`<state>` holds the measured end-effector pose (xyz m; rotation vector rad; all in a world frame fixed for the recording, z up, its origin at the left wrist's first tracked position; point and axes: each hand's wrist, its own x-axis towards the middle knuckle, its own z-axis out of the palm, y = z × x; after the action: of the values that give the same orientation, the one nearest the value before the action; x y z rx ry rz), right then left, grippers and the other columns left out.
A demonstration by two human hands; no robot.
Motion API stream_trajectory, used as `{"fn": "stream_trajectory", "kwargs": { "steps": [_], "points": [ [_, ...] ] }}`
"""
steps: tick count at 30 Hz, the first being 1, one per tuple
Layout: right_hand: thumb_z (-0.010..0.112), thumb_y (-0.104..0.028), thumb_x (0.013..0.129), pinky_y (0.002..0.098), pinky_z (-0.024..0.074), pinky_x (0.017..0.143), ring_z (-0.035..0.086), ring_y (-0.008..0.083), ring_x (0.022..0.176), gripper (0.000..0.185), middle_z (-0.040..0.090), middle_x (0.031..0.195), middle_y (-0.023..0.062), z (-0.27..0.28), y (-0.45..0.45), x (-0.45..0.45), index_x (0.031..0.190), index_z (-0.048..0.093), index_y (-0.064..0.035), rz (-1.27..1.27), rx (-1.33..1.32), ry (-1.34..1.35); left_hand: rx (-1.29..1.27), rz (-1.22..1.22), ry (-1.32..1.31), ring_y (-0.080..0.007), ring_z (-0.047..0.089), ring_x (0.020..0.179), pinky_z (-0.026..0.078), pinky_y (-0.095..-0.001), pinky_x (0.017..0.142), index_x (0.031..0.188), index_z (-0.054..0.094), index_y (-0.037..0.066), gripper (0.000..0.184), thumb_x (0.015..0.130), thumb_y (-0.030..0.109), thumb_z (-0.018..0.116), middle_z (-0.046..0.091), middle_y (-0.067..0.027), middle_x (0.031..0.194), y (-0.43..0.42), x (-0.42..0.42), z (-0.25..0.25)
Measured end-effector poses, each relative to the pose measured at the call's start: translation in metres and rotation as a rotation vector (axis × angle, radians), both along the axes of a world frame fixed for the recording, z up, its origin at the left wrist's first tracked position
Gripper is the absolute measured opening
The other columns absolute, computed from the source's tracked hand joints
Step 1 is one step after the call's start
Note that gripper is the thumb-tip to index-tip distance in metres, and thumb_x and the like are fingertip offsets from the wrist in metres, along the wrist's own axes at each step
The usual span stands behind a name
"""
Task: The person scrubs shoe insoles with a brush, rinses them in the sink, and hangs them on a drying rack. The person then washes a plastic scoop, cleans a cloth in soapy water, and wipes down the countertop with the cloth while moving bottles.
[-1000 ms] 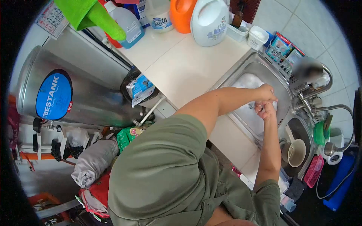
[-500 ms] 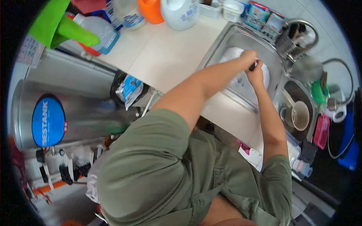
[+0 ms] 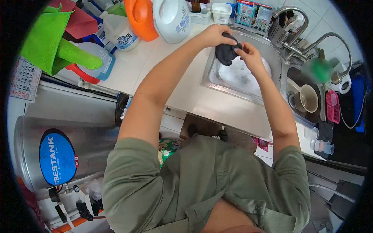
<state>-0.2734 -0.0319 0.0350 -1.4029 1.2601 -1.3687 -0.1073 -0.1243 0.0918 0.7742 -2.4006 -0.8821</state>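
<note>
A dark, bunched cloth (image 3: 225, 54) hangs between my two hands above the left part of the steel sink (image 3: 276, 58). My left hand (image 3: 217, 35) grips its top edge. Fingertips of my right hand (image 3: 248, 54) pinch the cloth's right side. Below them, a basin of white suds (image 3: 241, 75) sits in the sink, partly covered by the cloth and my right hand.
Detergent bottles, one orange (image 3: 142, 19) and one white (image 3: 171, 19), stand on the counter (image 3: 171, 54) at the left. A faucet (image 3: 291, 46) rises behind the sink. In the smaller basin at the right lies a beige dipper (image 3: 307, 99).
The dark cloth has come up above the suds, where before only a small dark bit showed between my hands. Both hands have moved up and apart, and the view has turned.
</note>
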Motion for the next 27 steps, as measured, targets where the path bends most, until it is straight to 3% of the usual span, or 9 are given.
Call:
{"fn": "stream_trajectory", "kwargs": {
  "steps": [4, 9, 14, 18, 20, 22, 24, 26, 27],
  "points": [
    [0.056, -0.013, 0.082, 0.0212, 0.0411, 0.057, 0.051, 0.0068, 0.060, 0.016, 0.058, 0.069, 0.0010, 0.013, -0.005, 0.005, 0.089, 0.059, 0.0012, -0.121, -0.006, 0.073, 0.086, 0.093, -0.236, -0.0117, 0.056, 0.077, 0.043, -0.0234, 0.072, 0.085, 0.062, 0.003, 0.026, 0.068, 0.020, 0.073, 0.062, -0.0037, 0.082, -0.006, 0.034, 0.007],
    [0.064, -0.006, 0.072, 0.0217, 0.0425, 0.062, 0.053, 0.0095, 0.067, 0.022, 0.059, 0.076, 0.0023, 0.040, -0.006, 0.003, 0.092, 0.056, -0.0006, -0.088, -0.048, -0.003, 0.581, 0.015, 0.358, -0.0125, 0.057, 0.073, 0.046, -0.0231, 0.068, 0.087, 0.061, 0.001, 0.024, 0.067, 0.009, 0.072, 0.062, -0.0048, 0.081, -0.008, 0.051, 0.003],
    [0.064, -0.006, 0.072, 0.0207, 0.0410, 0.061, 0.051, 0.0079, 0.067, 0.023, 0.058, 0.078, -0.0023, 0.073, -0.018, 0.013, 0.094, 0.057, -0.0059, 0.019, -0.038, 0.139, 0.457, -0.014, 0.377, -0.0095, 0.056, 0.072, 0.046, -0.0218, 0.067, 0.088, 0.060, 0.002, 0.020, 0.070, 0.002, 0.068, 0.062, -0.0028, 0.081, -0.032, 0.091, 0.010],
    [0.065, -0.008, 0.073, 0.0201, 0.0418, 0.060, 0.051, 0.0052, 0.067, 0.024, 0.057, 0.076, -0.0049, 0.095, 0.005, 0.063, 0.096, 0.058, -0.0062, 0.265, -0.023, 0.181, 0.369, -0.092, -0.017, -0.0073, 0.055, 0.069, 0.045, -0.0210, 0.064, 0.089, 0.061, 0.003, 0.020, 0.071, 0.008, 0.068, 0.061, -0.0001, 0.078, -0.010, 0.158, 0.049],
    [0.068, -0.014, 0.072, 0.0243, 0.0440, 0.070, 0.055, 0.0110, 0.077, 0.033, 0.060, 0.085, 0.0011, 0.100, 0.014, 0.093, 0.102, 0.058, -0.0073, 0.706, 0.224, 0.238, 0.485, -0.067, 0.082, -0.0090, 0.057, 0.073, 0.044, -0.0217, 0.065, 0.091, 0.061, 0.003, 0.020, 0.072, 0.007, 0.067, 0.061, -0.0004, 0.079, -0.004, 0.197, 0.048],
    [0.064, -0.031, 0.076, 0.0377, 0.0385, 0.088, 0.050, 0.0236, 0.103, 0.040, 0.055, 0.110, 0.0112, 0.069, 0.005, 0.125, 0.110, 0.057, -0.0106, 0.885, -0.283, 0.554, 0.412, 0.080, 0.066, -0.0120, 0.056, 0.073, 0.044, -0.0237, 0.066, 0.090, 0.060, 0.002, 0.023, 0.073, 0.014, 0.067, 0.061, -0.0032, 0.081, -0.016, 0.235, 0.042],
    [0.054, -0.046, 0.079, 0.0524, 0.0230, 0.098, 0.029, 0.0355, 0.123, 0.051, 0.035, 0.133, 0.0154, 0.013, 0.006, 0.161, 0.119, 0.051, -0.0152, 0.811, -0.292, 0.911, 0.314, 0.705, 0.028, -0.0135, 0.055, 0.076, 0.043, -0.0240, 0.069, 0.092, 0.058, -0.001, 0.035, 0.073, 0.026, 0.067, 0.060, -0.0079, 0.086, -0.037, 0.279, 0.041],
    [0.047, -0.052, 0.080, 0.0621, 0.0149, 0.097, 0.018, 0.0400, 0.128, 0.057, 0.024, 0.140, 0.0131, -0.027, 0.021, 0.190, 0.126, 0.043, -0.0197, 0.787, -0.201, 1.150, 0.024, 1.074, 0.247, -0.0166, 0.054, 0.076, 0.043, -0.0250, 0.070, 0.086, 0.058, -0.005, 0.046, 0.070, 0.037, 0.068, 0.059, -0.0110, 0.083, -0.069, 0.331, 0.025],
    [0.047, -0.052, 0.079, 0.0639, 0.0135, 0.096, 0.015, 0.0407, 0.129, 0.060, 0.021, 0.141, 0.0126, -0.044, 0.022, 0.199, 0.130, 0.038, -0.0211, 0.698, -0.400, 1.228, 0.012, 1.071, 0.234, -0.0166, 0.054, 0.076, 0.043, -0.0250, 0.070, 0.086, 0.058, -0.005, 0.046, 0.070, 0.037, 0.068, 0.059, -0.0110, 0.083, -0.083, 0.345, 0.020]
  ]
}}
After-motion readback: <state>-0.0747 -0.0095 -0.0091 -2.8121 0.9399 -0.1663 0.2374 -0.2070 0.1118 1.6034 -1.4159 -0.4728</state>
